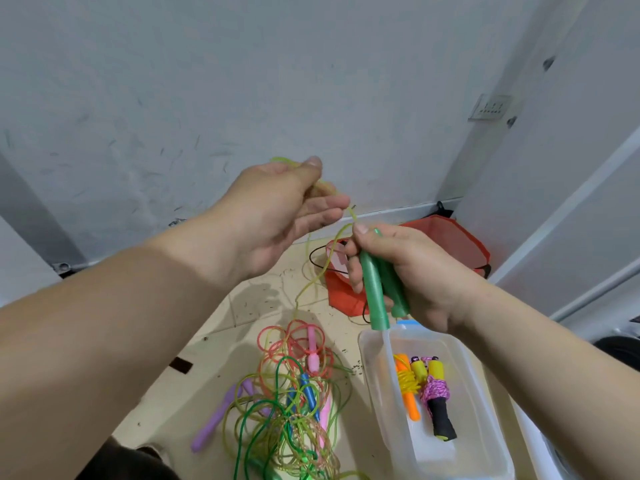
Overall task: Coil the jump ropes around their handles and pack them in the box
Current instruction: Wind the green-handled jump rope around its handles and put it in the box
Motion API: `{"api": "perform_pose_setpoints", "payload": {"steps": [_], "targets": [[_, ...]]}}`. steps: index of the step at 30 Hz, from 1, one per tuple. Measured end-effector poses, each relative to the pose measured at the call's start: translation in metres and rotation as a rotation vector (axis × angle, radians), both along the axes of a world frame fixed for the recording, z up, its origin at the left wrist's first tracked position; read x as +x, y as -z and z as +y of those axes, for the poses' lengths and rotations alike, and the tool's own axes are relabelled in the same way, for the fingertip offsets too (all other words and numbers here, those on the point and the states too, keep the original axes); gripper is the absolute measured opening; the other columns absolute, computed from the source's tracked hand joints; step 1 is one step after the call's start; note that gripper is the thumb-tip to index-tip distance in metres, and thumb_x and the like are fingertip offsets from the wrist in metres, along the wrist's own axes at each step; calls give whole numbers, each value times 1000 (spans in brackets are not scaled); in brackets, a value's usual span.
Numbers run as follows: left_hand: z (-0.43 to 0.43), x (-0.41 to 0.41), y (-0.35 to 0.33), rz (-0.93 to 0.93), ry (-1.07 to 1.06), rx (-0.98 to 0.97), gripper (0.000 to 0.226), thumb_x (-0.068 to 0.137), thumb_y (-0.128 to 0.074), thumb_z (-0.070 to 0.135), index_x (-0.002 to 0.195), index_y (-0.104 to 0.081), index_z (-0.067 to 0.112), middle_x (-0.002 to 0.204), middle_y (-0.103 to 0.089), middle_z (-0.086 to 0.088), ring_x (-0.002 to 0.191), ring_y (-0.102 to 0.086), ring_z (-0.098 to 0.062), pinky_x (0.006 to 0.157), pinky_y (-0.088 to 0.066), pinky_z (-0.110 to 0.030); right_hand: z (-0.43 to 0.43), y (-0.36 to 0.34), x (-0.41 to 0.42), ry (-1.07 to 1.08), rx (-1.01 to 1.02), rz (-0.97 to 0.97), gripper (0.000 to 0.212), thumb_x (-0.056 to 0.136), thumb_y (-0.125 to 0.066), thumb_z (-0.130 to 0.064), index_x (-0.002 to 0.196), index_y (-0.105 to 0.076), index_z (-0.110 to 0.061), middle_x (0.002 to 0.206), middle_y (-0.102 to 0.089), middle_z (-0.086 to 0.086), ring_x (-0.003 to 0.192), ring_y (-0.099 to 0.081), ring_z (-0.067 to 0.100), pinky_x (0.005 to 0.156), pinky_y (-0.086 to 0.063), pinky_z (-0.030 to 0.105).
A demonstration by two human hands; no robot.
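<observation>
Right hand (pixel 408 271) is fisted round the paired green handles (pixel 372 292), held near upright above the far left corner of the clear box (pixel 485 403). Left hand (pixel 277 213), raised up and left of the box, pinches the yellow-green rope (pixel 311 271) under the thumb, fingers extended

The handles (pixel 375 282) are green, their rope (pixel 352 216) yellow-green. In the clear box (pixel 433 455), orange handles (pixel 412 407) carry yellow cord; black-and-yellow handles (pixel 441 420) carry pink-speckled cord. The bag (pixel 460 244) is red.
</observation>
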State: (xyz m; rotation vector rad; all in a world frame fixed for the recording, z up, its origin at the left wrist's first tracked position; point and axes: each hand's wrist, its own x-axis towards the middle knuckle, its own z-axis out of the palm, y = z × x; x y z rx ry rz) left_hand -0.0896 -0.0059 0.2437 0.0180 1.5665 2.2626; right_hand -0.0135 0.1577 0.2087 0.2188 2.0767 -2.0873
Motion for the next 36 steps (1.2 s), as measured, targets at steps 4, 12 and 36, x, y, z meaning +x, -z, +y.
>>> {"api": "perform_pose_setpoints", "payload": {"steps": [4,12,36], "targets": [[-3,10,9,95,191,-456,15,97,-64,16,100,-67,2,90,-70,-14,69,-70,-21,72,-61,-37,-5,-5,-2,86,-1,8,29,107,-50,-34,94,-59,-10,65,-58,10,56,-53,21,46,-32,27],[-2,17,7,622,262,-732,44,84,-60,1,119,-66,27,114,-66,12,101,-65,-2,74,-51,-10,-10,0,2,-60,-130,-100,28,108,-49,-33,97,-56,-9,75,-50,13,56,-56,27,63,-54,43],[-13,-5,19,393,75,-588,24,98,-63,31,81,-68,14,66,-47,-1,59,-41,-18,54,-37,-31,-4,-6,5,-149,-8,-64,18,105,-54,-25,109,-61,-9,78,-51,13,49,-35,20,45,-29,26]]}}
